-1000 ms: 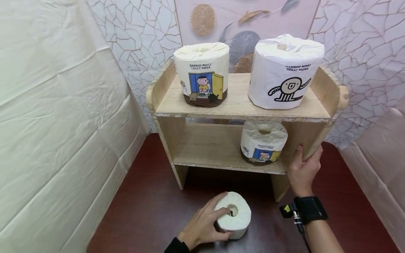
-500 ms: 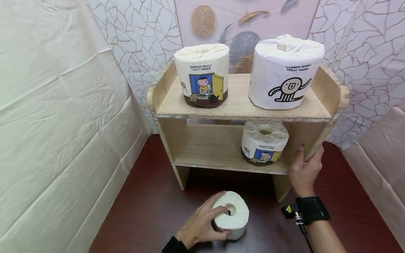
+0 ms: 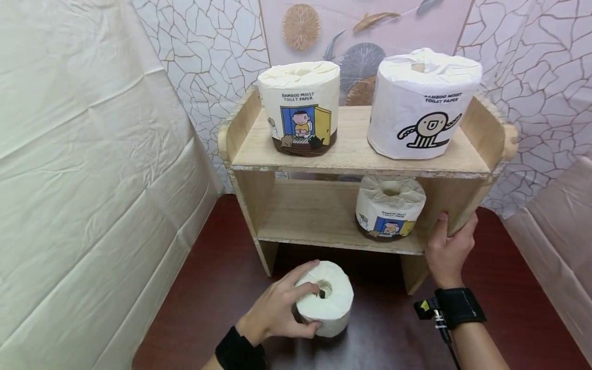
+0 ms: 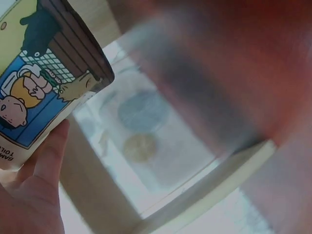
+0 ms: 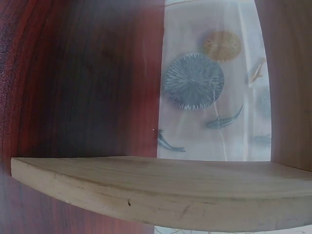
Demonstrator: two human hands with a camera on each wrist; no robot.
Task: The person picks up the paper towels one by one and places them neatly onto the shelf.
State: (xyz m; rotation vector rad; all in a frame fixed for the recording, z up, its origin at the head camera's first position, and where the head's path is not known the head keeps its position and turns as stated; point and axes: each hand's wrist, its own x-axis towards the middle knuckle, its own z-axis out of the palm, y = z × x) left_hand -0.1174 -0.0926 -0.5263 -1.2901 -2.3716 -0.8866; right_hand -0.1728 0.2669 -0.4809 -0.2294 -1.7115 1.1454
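Observation:
In the head view, my left hand grips a wrapped toilet paper roll below the shelf front, with a finger at its core hole. The left wrist view shows the roll's printed wrapper and part of the hand against it. My right hand holds the right side panel of the wooden shelf, thumb on its inner face and fingers on the outer. In the right wrist view the hand is out of sight; a wooden panel crosses the bottom.
The upper board bears a cream roll at left and a larger white roll at right. Another printed roll stands on the middle board's right side. A dark red table lies beneath; pale fabric hangs at left.
My left hand has moved up and leftward with the toilet paper roll, which now appears raised off the table. The right hand stays on the side panel.

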